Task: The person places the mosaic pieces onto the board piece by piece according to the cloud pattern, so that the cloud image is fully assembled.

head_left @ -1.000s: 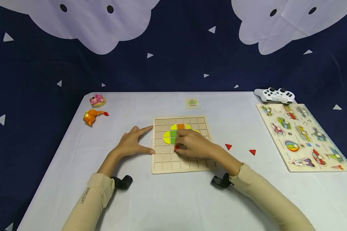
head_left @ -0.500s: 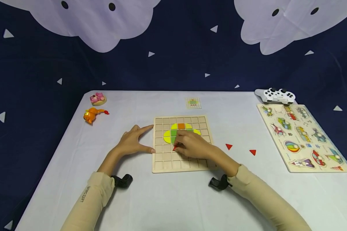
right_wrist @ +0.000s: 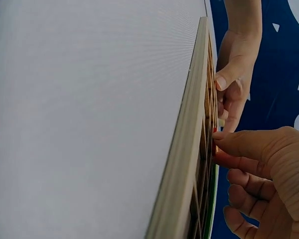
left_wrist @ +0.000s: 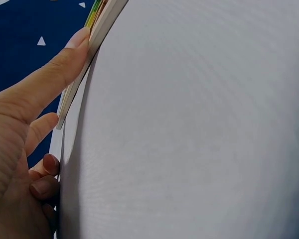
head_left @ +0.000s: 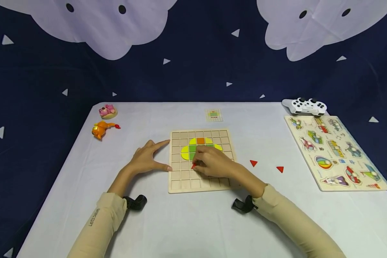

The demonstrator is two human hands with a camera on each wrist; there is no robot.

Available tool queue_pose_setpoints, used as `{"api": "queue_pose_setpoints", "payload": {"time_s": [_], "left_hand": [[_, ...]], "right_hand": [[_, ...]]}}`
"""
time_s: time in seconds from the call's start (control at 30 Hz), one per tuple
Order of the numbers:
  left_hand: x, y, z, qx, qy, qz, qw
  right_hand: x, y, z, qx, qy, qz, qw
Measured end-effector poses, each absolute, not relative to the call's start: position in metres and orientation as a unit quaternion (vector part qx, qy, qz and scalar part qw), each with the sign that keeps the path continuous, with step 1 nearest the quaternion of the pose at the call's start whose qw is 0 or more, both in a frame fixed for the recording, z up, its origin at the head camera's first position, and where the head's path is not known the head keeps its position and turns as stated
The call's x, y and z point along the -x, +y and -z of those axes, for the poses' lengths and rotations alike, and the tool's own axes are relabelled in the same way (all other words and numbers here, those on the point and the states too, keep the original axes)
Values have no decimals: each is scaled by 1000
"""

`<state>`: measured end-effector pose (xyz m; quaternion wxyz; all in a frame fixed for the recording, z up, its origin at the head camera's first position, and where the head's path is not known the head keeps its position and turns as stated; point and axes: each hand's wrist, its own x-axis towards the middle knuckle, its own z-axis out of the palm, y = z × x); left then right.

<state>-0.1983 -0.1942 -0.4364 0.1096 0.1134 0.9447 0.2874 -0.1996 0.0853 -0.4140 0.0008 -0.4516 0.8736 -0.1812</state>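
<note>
A wooden grid board (head_left: 180,184) lies mid-table, with yellow rounded pieces (head_left: 185,153), green pieces (head_left: 192,148) and an orange square (head_left: 200,141) set in its cells. My left hand (head_left: 146,159) touches the board's left edge with thumb and index finger spread wide. Between the thumb and index finger of my right hand (head_left: 214,161) a small red piece (head_left: 194,166) is pinched, low over the cells below the green ones. The right hand covers part of the pattern. In the right wrist view the red piece (right_wrist: 215,133) shows only as a sliver at the fingertips.
Two red triangles, one nearer (head_left: 253,163) and one farther right (head_left: 280,169), lie right of the board. A small pattern card (head_left: 214,115) lies behind it. A picture puzzle (head_left: 335,154) and white game controller (head_left: 306,106) are at right; orange (head_left: 100,129) and pink (head_left: 108,111) figurines at left.
My right hand has shifted slightly left over the board with the red piece still pinched. The left hand stays against the board's edge.
</note>
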Motion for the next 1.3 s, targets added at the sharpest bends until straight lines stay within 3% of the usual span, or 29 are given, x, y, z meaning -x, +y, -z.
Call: {"api": "queue_pose_setpoints", "payload": {"time_s": [0.37, 0.97, 1.3], "left_hand": [[199, -193, 439, -108, 946, -285, 108], [199, -193, 439, -102, 947, -283, 112], [198, -193, 438, -104, 946, -286, 112]], "right_hand": [[193, 107, 406, 447, 875, 186, -9], [197, 224, 397, 341, 925, 167, -17], [192, 254, 406, 341, 929, 142, -24]]}}
